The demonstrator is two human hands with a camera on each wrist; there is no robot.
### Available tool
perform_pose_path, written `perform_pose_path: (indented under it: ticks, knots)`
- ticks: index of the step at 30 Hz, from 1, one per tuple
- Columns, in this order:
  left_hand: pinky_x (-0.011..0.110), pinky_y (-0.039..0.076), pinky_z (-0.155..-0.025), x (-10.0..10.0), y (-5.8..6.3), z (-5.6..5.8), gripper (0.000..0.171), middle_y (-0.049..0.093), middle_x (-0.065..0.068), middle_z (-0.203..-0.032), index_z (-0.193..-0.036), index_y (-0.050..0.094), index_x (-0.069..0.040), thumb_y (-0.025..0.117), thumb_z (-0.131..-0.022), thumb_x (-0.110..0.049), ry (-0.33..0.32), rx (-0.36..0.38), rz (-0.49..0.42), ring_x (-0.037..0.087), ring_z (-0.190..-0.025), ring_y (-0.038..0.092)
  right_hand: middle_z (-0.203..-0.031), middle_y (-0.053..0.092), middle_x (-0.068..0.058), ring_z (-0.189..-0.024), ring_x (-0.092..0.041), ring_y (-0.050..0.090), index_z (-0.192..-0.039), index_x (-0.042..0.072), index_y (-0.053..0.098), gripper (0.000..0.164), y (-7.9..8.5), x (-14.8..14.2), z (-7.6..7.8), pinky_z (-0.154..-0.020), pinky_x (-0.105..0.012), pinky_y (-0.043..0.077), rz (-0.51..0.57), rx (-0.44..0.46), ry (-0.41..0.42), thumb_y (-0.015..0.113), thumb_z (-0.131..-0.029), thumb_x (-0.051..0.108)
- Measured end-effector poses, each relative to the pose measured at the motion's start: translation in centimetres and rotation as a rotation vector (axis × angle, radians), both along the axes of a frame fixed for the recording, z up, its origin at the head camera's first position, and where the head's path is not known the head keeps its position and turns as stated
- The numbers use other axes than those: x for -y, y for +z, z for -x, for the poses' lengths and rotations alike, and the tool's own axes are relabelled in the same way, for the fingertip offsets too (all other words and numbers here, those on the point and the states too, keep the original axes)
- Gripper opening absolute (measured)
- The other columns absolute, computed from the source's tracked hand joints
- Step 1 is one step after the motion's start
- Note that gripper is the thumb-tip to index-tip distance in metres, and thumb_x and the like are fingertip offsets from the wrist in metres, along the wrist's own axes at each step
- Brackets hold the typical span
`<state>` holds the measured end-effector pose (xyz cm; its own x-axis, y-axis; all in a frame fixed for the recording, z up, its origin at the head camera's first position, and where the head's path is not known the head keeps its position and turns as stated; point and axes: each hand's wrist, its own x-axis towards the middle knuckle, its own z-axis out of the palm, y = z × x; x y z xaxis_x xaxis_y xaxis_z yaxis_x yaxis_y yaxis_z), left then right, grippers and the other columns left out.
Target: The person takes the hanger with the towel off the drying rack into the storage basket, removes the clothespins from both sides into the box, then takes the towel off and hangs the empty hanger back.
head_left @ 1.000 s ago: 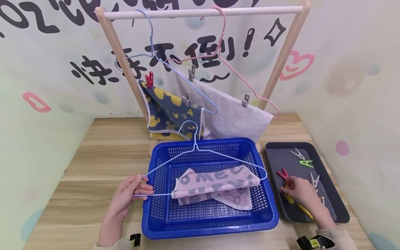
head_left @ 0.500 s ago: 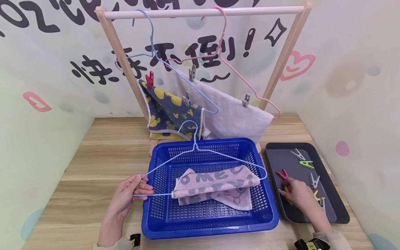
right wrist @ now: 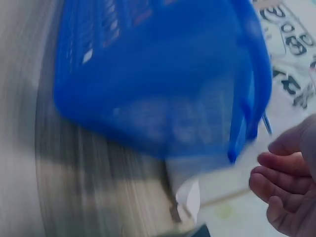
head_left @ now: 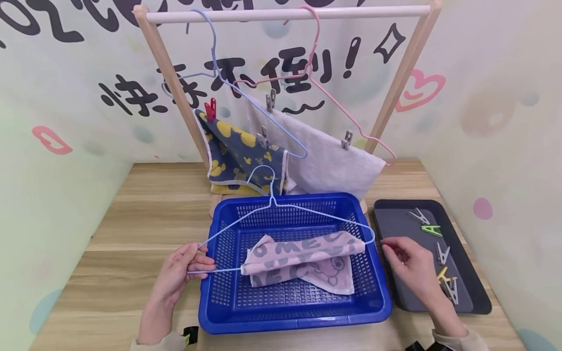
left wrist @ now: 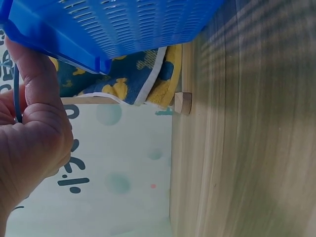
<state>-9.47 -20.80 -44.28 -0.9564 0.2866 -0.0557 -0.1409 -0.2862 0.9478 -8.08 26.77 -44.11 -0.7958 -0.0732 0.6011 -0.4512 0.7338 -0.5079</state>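
My left hand [head_left: 182, 268] grips the left end of a pale blue clothes hanger [head_left: 325, 214]. The hanger lies across a blue basket [head_left: 294, 324], its hook pointing away. Over the hanger's lower bar is folded a pink towel with grey letters [head_left: 303, 251], its lower part hanging inside the basket. My right hand [head_left: 412, 265] is between the basket's right rim and the dark tray [head_left: 476, 297], thumb and fingertips drawn together on a clothespin that they almost wholly hide. In the right wrist view, the curled fingers [right wrist: 281, 182] are close to the basket.
Several loose clothespins [head_left: 442, 253] lie in the tray. Behind the basket stands a rack with a white rail [head_left: 281, 14]. From it hang a blue hanger and a pink hanger [head_left: 335, 100], with a blue-and-yellow cloth [head_left: 241, 151] and a white towel [head_left: 325, 156] below, clothespins on both.
My right hand has risen from the tray and moved left toward the basket. The red and nearby yellow clothespins no longer show. The held hanger's hook has shifted slightly; the left hand keeps its grip.
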Motion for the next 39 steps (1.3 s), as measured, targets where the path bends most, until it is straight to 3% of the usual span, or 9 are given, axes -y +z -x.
perform_pose_path:
  ticks: [4, 10, 15, 19, 24, 28, 31, 39]
  knots:
    - [0.019, 0.055, -0.056, 0.0, 0.2, -0.1, 0.032, 0.072, 0.001, -0.079, -0.094, 0.063, -0.011, 0.033, -0.104, -0.017, 0.015, -0.007, -0.025, 0.012, -0.072, 0.07, -0.076, 0.061, -0.001, -0.065, -0.004, 0.049, -0.087, 0.003, 0.069, 0.027, 0.5, 1.3, -0.1, -0.047, -0.011, 0.033, 0.006, -0.003, 0.115, 0.075, -0.063, -0.01]
    - [0.02, 0.055, -0.056, -0.1, 0.5, -0.1, 0.032, 0.071, 0.001, -0.078, -0.093, 0.064, -0.012, 0.035, -0.104, -0.018, 0.033, -0.001, -0.018, 0.012, -0.071, 0.07, -0.083, 0.065, -0.002, -0.078, -0.012, 0.054, -0.086, 0.005, 0.071, 0.028, 0.5, 2.4, 0.2, -0.065, -0.017, 0.041, -0.011, -0.02, 0.155, 0.083, -0.061, 0.0]
    - [0.02, 0.055, -0.055, -0.2, 0.8, -0.1, 0.032, 0.071, 0.001, -0.078, -0.093, 0.063, -0.011, 0.035, -0.104, -0.019, 0.027, -0.014, -0.036, 0.011, -0.07, 0.069, -0.078, 0.064, -0.001, -0.074, -0.007, 0.052, -0.079, 0.007, 0.068, 0.032, 0.5, 3.5, 0.3, -0.062, -0.015, 0.042, 0.104, -0.004, 0.214, 0.081, -0.056, -0.01]
    - [0.019, 0.054, -0.054, -0.4, 1.1, -0.2, 0.032, 0.071, 0.001, -0.077, -0.091, 0.064, -0.012, 0.035, -0.104, -0.02, 0.037, -0.024, -0.039, 0.01, -0.068, 0.069, -0.079, 0.065, -0.002, -0.078, -0.002, 0.056, -0.078, 0.003, 0.067, 0.033, 0.4, 4.3, 0.1, -0.068, -0.011, 0.044, 0.217, 0.057, 0.272, 0.076, -0.056, -0.02]
    - [0.019, 0.054, -0.053, -0.5, 1.5, 0.0, 0.032, 0.071, 0.001, -0.077, -0.091, 0.063, -0.011, 0.034, -0.104, -0.018, 0.057, -0.057, -0.058, 0.01, -0.068, 0.069, -0.091, 0.068, 0.003, -0.084, 0.001, 0.059, -0.089, 0.002, 0.069, 0.031, 0.6, 4.8, -0.2, -0.075, -0.01, 0.047, 0.303, 0.197, 0.33, 0.071, -0.067, -0.02]
    - [0.019, 0.053, -0.05, -0.8, 1.9, 0.2, 0.032, 0.071, 0.001, -0.075, -0.09, 0.063, -0.01, 0.035, -0.103, -0.018, 0.108, -0.082, -0.047, 0.01, -0.066, 0.069, -0.094, 0.069, 0.006, -0.083, 0.0, 0.062, -0.092, -0.001, 0.07, 0.025, 0.9, 5.0, -0.4, -0.073, -0.012, 0.05, 0.349, 0.264, 0.385, 0.069, -0.072, -0.017]
    - [0.019, 0.052, -0.049, -0.9, 2.0, 0.2, 0.032, 0.07, 0.001, -0.073, -0.088, 0.063, -0.01, 0.036, -0.103, -0.019, 0.152, -0.088, -0.031, 0.01, -0.064, 0.069, -0.091, 0.07, 0.006, -0.081, 0.0, 0.061, -0.09, 0.0, 0.071, 0.024, 0.9, 5.0, -0.4, -0.069, -0.012, 0.05, 0.329, 0.274, 0.433, 0.071, -0.071, -0.015]
    - [0.018, 0.052, -0.047, -1.0, 2.1, 0.2, 0.03, 0.069, 0.001, -0.069, -0.086, 0.061, -0.01, 0.038, -0.103, -0.019, 0.251, -0.092, -0.022, 0.01, -0.061, 0.068, -0.07, 0.066, 0.003, -0.064, 0.003, 0.051, -0.081, 0.009, 0.07, 0.02, 0.3, 4.9, -0.4, -0.051, -0.013, 0.044, 0.149, 0.291, 0.577, 0.076, -0.07, -0.006]
